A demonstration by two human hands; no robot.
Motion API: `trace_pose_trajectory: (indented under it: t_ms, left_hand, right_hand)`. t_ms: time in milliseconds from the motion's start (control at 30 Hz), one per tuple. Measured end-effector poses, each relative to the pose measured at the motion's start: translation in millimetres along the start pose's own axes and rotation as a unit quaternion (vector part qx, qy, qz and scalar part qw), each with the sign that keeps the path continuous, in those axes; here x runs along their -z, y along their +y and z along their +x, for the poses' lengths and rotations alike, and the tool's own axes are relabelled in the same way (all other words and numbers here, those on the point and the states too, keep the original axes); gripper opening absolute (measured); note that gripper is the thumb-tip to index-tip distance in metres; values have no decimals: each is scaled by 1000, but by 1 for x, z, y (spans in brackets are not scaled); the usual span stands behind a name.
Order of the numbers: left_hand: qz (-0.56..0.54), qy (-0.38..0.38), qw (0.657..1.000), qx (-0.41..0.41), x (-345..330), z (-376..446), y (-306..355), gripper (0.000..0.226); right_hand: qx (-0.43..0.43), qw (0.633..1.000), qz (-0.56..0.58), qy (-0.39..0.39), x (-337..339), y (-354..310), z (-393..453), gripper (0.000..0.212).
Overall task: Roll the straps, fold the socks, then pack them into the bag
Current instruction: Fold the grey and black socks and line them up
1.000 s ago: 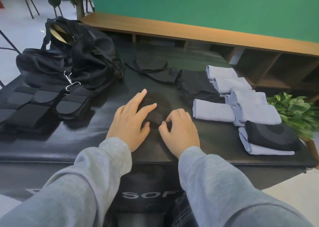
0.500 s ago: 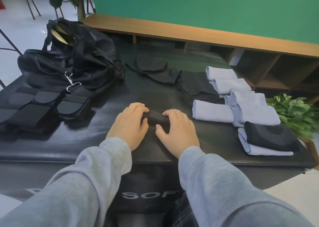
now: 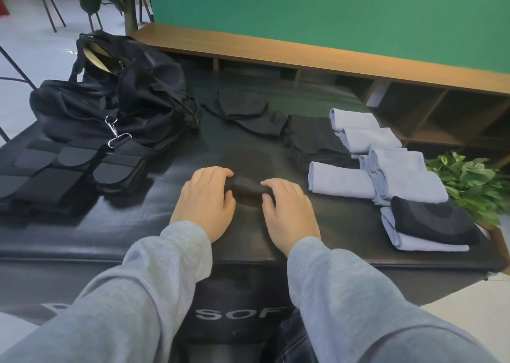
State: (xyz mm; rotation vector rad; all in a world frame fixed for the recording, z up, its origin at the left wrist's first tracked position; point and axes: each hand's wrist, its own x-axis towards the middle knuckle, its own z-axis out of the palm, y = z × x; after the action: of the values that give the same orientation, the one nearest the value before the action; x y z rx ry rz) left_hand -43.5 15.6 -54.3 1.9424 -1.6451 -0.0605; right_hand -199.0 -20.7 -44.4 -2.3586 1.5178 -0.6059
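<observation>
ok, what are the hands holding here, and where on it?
A rolled black sock on the table. The left hand grips its left end, the right hand its right end, fingers curled over the roll.

A black sock (image 3: 246, 186) lies rolled into a tight tube near the front edge. Behind it lie flat black socks (image 3: 249, 113) and a folded black stack (image 3: 314, 139). Folded blue socks (image 3: 375, 169) sit right. Black straps (image 3: 55, 175) lie left, before the open black bag (image 3: 116, 97).
</observation>
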Motion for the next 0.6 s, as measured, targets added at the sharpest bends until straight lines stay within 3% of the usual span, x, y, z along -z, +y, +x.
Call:
trace_pose_trajectory:
  t_ms: [200,467,600]
  left_hand:
    - [-49,16,999,9,2,0,0,35]
    - [-197,34,974,106,5,0,-2,39]
    - [-200,35,973,112,3,-1,-2,28]
  right_hand:
    - [-52,995,79,13,5,-3,-3,28]
    - [-100,980,164,46,1,0,-3,22]
    - [-94,978,175,59,0,0,-4,15]
